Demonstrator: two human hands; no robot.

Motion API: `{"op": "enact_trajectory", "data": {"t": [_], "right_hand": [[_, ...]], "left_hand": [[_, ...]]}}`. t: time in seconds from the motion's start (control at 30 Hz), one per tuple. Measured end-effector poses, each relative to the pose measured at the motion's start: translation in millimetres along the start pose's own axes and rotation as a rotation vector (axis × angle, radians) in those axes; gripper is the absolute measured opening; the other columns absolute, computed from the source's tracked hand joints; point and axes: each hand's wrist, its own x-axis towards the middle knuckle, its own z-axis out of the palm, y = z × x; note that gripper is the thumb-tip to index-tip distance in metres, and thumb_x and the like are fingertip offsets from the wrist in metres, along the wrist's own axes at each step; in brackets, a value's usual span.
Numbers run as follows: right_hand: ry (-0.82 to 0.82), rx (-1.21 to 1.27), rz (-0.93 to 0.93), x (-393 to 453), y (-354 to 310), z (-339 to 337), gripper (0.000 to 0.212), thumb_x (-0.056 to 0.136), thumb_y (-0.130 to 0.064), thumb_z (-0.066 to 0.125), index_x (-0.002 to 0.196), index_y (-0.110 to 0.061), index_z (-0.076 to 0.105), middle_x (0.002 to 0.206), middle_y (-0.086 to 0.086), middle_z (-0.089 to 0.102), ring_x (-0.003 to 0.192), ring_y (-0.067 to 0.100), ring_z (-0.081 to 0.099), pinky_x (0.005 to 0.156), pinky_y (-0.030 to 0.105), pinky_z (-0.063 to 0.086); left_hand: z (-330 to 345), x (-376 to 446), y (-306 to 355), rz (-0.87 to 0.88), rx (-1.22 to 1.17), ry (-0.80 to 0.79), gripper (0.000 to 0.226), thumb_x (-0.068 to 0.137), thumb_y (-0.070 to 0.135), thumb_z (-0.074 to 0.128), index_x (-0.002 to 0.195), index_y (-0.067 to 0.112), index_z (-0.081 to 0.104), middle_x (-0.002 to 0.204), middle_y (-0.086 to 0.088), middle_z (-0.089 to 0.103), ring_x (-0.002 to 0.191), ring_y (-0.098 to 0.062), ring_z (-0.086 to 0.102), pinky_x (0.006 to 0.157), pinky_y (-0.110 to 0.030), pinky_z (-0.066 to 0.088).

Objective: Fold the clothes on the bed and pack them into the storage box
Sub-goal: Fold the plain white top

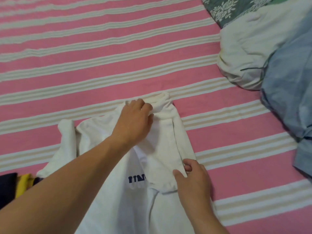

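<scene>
— White cotton, is that the garment [157,149] being folded?

— Yes, a white top with dark blue lettering [137,179], lying on the pink-and-white striped bed sheet [101,65] near the bed's near edge, a little right of the middle.

— Where are the hands?

— The left hand [135,120] reaches across to the far end of the garment, fingers curled and clamped on a bunched fold of the cloth. The right hand [192,179] sits on the garment's right edge, thumb and fingers pinching the edge of a folded-over panel.

— Anything folded already?

— The right side lies doubled over the middle, partly covering the lettering. A sleeve [66,141] trails out on the left side.

— What else is on the bed?

— At the far right corner, a white pillow [249,53], a pale blue cloth [290,98] draped against it, and a grey floral fabric [236,9] behind. At the near left edge, dark and yellow clothes [16,184].
</scene>
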Motion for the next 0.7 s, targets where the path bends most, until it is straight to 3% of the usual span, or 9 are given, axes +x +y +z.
{"op": "enact_trajectory", "data": {"t": [0.07, 0.1, 0.17, 0.27, 0.37, 0.47, 0.53, 0.63, 0.7], "right_hand": [[-0.017, -0.010, 0.007, 1, 1, -2, 0.040, 0.085, -0.018, 0.076, 0.124, -0.019, 0.064, 0.108, -0.006, 0.060, 0.099, 0.012, 0.054, 0.080, 0.021, 0.035], [-0.034, 0.001, 0.026, 2, 2, -3, 0.041, 0.085, -0.019, 0.076, 0.124, -0.018, 0.064, 0.109, -0.005, 0.063, 0.101, 0.014, 0.057, 0.082, 0.024, 0.039], [-0.076, 0.030, 0.086, 4, -1, -6, 0.038, 0.085, -0.021, 0.077, 0.121, -0.016, 0.065, 0.110, -0.002, 0.069, 0.101, 0.017, 0.064, 0.085, 0.027, 0.046], [-0.088, 0.058, 0.116, 7, -7, -10, 0.015, 0.085, -0.022, 0.076, 0.098, -0.022, 0.069, 0.096, -0.007, 0.074, 0.087, 0.015, 0.069, 0.084, 0.035, 0.055], [0.017, 0.013, 0.021, 10, -9, -23, 0.009, 0.089, -0.025, 0.073, 0.086, -0.026, 0.065, 0.084, -0.012, 0.070, 0.079, 0.012, 0.065, 0.076, 0.034, 0.052], [0.026, -0.164, -0.061, 13, -9, -28, 0.015, 0.091, -0.028, 0.070, 0.103, -0.026, 0.062, 0.102, -0.007, 0.068, 0.093, 0.019, 0.063, 0.082, 0.037, 0.052], [0.065, -0.432, -0.179, 16, -3, -27, 0.041, 0.088, -0.028, 0.072, 0.125, -0.019, 0.058, 0.115, 0.001, 0.058, 0.105, 0.025, 0.056, 0.086, 0.040, 0.050], [0.167, -0.556, -0.526, 14, -12, -15, 0.051, 0.086, -0.025, 0.072, 0.133, -0.012, 0.054, 0.128, 0.009, 0.050, 0.117, 0.030, 0.046, 0.090, 0.047, 0.052], [0.091, -0.631, -0.743, 18, -28, 3, 0.052, 0.096, -0.035, 0.054, 0.144, -0.016, 0.045, 0.150, 0.009, 0.040, 0.138, 0.030, 0.033, 0.109, 0.049, 0.042]], "left_hand": [[-2, 2, 15, 0.091, -0.105, -0.237, 0.039, 0.097, 0.035, 0.047, 0.126, 0.014, 0.062, 0.119, -0.011, 0.061, 0.107, -0.036, 0.056, 0.087, -0.047, 0.047], [2, 2, 21, 0.060, -0.119, -0.349, 0.039, 0.098, 0.037, 0.049, 0.130, 0.017, 0.060, 0.126, -0.009, 0.059, 0.113, -0.034, 0.054, 0.091, -0.045, 0.046], [5, 6, 24, -0.063, -0.149, -0.412, 0.031, 0.098, 0.035, 0.055, 0.125, 0.020, 0.062, 0.127, -0.005, 0.060, 0.116, -0.033, 0.054, 0.092, -0.042, 0.045], [1, 12, 25, -0.194, -0.313, -0.291, 0.018, 0.098, 0.027, 0.055, 0.109, 0.019, 0.067, 0.113, -0.007, 0.066, 0.110, -0.034, 0.058, 0.090, -0.044, 0.048], [-4, 16, 31, -0.255, -0.381, -0.151, 0.022, 0.099, 0.032, 0.058, 0.115, 0.021, 0.067, 0.112, -0.008, 0.061, 0.110, -0.035, 0.053, 0.094, -0.046, 0.045], [1, 10, 38, -0.251, -0.246, -0.231, 0.047, 0.095, 0.041, 0.062, 0.140, 0.032, 0.051, 0.137, -0.007, 0.049, 0.128, -0.033, 0.042, 0.107, -0.044, 0.034], [-2, -3, 40, -0.276, -0.245, -0.118, 0.054, 0.098, 0.039, 0.058, 0.149, 0.029, 0.042, 0.148, -0.007, 0.041, 0.138, -0.030, 0.034, 0.114, -0.043, 0.028], [-26, -49, 29, -0.462, -0.332, 0.028, 0.050, 0.100, 0.032, 0.053, 0.148, 0.025, 0.043, 0.151, -0.006, 0.039, 0.141, -0.026, 0.030, 0.118, -0.042, 0.026], [-40, -89, 8, -0.637, -0.306, 0.014, 0.051, 0.099, 0.029, 0.052, 0.149, 0.022, 0.042, 0.154, -0.007, 0.035, 0.144, -0.026, 0.027, 0.121, -0.044, 0.026]]}}
